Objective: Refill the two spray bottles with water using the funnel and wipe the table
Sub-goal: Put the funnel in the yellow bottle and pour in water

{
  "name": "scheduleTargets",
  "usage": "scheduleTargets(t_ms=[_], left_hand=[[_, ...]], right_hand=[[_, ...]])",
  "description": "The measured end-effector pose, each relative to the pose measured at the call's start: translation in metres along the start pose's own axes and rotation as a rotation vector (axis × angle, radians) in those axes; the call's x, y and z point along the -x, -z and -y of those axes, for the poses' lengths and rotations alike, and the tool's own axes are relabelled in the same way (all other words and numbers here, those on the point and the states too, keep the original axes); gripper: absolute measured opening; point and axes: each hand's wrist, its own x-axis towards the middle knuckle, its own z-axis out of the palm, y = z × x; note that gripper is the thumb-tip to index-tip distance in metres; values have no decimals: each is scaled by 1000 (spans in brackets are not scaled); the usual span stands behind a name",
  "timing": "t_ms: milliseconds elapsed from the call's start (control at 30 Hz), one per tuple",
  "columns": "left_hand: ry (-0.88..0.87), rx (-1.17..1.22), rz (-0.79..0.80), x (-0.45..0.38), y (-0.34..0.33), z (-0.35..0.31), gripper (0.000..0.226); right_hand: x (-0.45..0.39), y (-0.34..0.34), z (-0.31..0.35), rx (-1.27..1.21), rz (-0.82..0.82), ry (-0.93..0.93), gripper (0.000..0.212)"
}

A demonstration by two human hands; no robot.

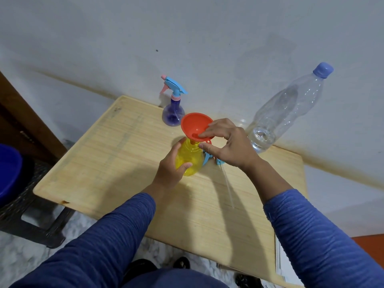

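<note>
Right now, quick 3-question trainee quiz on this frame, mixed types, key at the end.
1. True or false: the funnel sits in the purple bottle.
2. Which hand pinches the funnel rim? A left, B right, C neither.
3. Fill in: the water bottle's cap is ___.

Key:
1. False. It sits in the neck of the yellow bottle, which the left hand grips.
2. B. The right hand pinches it, a finger inside the bowl.
3. On. The yellow bottle's sprayer head lies on the table.
</note>
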Motion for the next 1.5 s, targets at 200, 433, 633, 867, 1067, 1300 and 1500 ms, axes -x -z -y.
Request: scheduleTargets(t_ms=[200, 433, 633, 867, 1067, 1300, 1500], left_hand=[[-8, -18, -17, 0, 0, -1, 76], [34, -70, 35, -3, 11, 5, 90], [70, -397, 180, -27, 49, 3, 57], [178, -942, 484, -107, 88, -36, 48], [-31, -1318, 591, -171, 83, -113, 35], [-293, -1360, 517, -210, 41, -218, 52], [-413, -1304, 492, -209, -15, -289, 51]], right_hand=[[-1, 3, 4, -18, -40, 0, 29], [-11, 13, -1, -20, -240, -308, 21], [-27, 23, -13, 405, 377, -638, 45], [-51, 32, -15, 639, 598, -775, 50], [-68, 60, -21, 679, 491, -846, 31], [-80, 130, -1, 781, 323, -873, 43], [-76, 193, 10, 797, 123, -884, 37]])
